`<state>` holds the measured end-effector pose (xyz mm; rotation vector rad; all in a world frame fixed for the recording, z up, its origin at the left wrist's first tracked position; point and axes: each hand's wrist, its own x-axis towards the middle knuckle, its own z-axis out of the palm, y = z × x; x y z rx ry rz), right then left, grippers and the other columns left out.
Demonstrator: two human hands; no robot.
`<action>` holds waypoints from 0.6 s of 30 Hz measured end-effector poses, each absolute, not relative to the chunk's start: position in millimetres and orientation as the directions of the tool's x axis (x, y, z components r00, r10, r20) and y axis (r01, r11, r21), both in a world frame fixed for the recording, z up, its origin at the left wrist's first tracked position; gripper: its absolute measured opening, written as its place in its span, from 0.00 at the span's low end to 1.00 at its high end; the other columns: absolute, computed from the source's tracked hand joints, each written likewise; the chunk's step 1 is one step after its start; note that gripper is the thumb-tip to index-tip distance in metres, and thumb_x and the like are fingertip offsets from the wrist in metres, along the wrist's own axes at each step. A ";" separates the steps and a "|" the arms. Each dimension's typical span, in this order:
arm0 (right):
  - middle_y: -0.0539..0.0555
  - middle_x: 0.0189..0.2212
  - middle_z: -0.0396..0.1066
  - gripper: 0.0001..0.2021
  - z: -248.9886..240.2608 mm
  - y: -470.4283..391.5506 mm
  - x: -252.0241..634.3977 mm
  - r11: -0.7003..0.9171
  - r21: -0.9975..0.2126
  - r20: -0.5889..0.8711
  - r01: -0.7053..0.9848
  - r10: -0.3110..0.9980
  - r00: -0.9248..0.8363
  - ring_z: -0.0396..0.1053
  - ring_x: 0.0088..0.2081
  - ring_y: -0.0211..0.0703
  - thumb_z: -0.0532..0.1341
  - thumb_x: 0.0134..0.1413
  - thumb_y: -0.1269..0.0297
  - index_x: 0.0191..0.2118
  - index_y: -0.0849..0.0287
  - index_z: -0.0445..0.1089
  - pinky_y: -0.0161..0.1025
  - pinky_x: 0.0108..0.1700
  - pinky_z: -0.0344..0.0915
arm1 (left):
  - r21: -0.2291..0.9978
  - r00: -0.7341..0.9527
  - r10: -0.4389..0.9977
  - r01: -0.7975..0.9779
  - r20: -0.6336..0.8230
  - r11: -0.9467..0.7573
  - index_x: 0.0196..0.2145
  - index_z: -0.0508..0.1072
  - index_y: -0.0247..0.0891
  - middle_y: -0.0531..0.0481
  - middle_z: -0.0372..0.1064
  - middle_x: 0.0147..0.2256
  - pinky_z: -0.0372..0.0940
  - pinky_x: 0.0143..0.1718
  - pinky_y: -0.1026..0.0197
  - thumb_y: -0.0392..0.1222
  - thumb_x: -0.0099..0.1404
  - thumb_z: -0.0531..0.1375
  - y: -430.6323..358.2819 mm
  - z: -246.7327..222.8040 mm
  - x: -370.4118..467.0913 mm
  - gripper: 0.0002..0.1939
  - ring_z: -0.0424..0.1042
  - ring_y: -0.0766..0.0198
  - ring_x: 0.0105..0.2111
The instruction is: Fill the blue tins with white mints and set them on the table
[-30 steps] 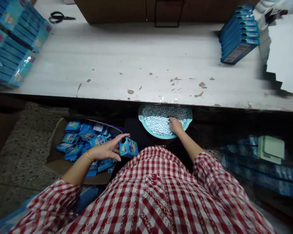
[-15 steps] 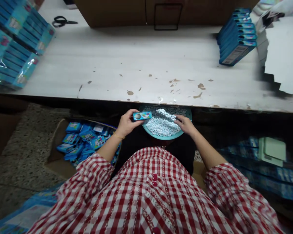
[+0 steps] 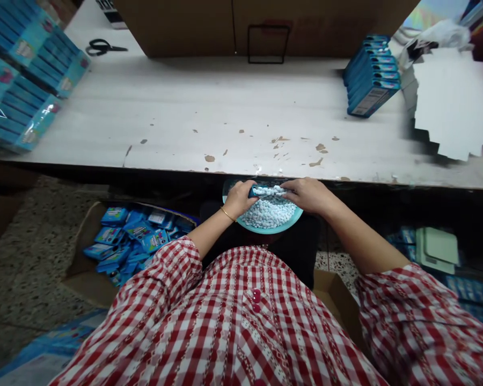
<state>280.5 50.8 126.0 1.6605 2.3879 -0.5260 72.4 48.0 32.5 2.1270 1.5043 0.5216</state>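
Over a round turquoise basin (image 3: 274, 230) full of small pale blue-white pellets (image 3: 265, 216), my two hands are close together. My left hand (image 3: 237, 200) is closed around a small blue box (image 3: 251, 191), mostly hidden by the fingers. A narrow scoop heaped with pellets (image 3: 270, 191) is in the closed fingers of my right hand (image 3: 309, 194). Its far end meets the box at the box's right side. The scoop itself is largely covered by pellets and fingers, and whether pellets have entered the box cannot be seen.
At lower left, a carton (image 3: 78, 257) holds many small blue boxes (image 3: 134, 236). On the white table (image 3: 177, 102) are scissors (image 3: 104, 47), wrapped blue packs (image 3: 28, 86), a row of blue boxes (image 3: 368, 80) and white card sheets (image 3: 453, 102). The table edge runs just beyond the basin.
My left hand has moved right and turned the box, while my right hand has brought the loaded scoop up against it. The view has shifted slightly.
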 end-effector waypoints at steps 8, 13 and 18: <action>0.61 0.36 0.73 0.14 151.6 48.5 247.9 0.394 -0.027 -0.353 0.919 0.856 -0.378 0.70 0.39 0.50 0.54 0.58 0.61 0.43 0.60 0.73 0.44 0.42 0.62 | 0.562 0.314 0.948 0.777 0.046 -0.284 0.44 0.68 0.38 0.46 0.69 0.36 0.63 0.43 0.57 0.38 0.54 0.65 44.9 28.3 71.5 0.19 0.67 0.56 0.39; 0.57 0.45 0.72 0.16 126.6 31.7 308.6 0.278 -0.023 -0.349 0.960 0.898 -0.268 0.70 0.42 0.50 0.54 0.58 0.60 0.51 0.52 0.68 0.43 0.41 0.62 | 0.703 0.262 0.963 0.672 0.068 -0.233 0.43 0.69 0.37 0.48 0.70 0.37 0.63 0.43 0.59 0.41 0.54 0.64 39.7 28.7 49.5 0.18 0.68 0.59 0.38; 0.60 0.48 0.70 0.17 30.8 14.1 331.1 0.134 -0.024 -0.483 0.991 0.866 -0.129 0.70 0.43 0.49 0.54 0.58 0.63 0.52 0.54 0.67 0.41 0.41 0.64 | 0.893 0.161 0.987 0.441 0.017 -0.087 0.42 0.68 0.36 0.50 0.69 0.37 0.64 0.41 0.61 0.45 0.53 0.64 39.9 9.8 30.9 0.20 0.68 0.63 0.36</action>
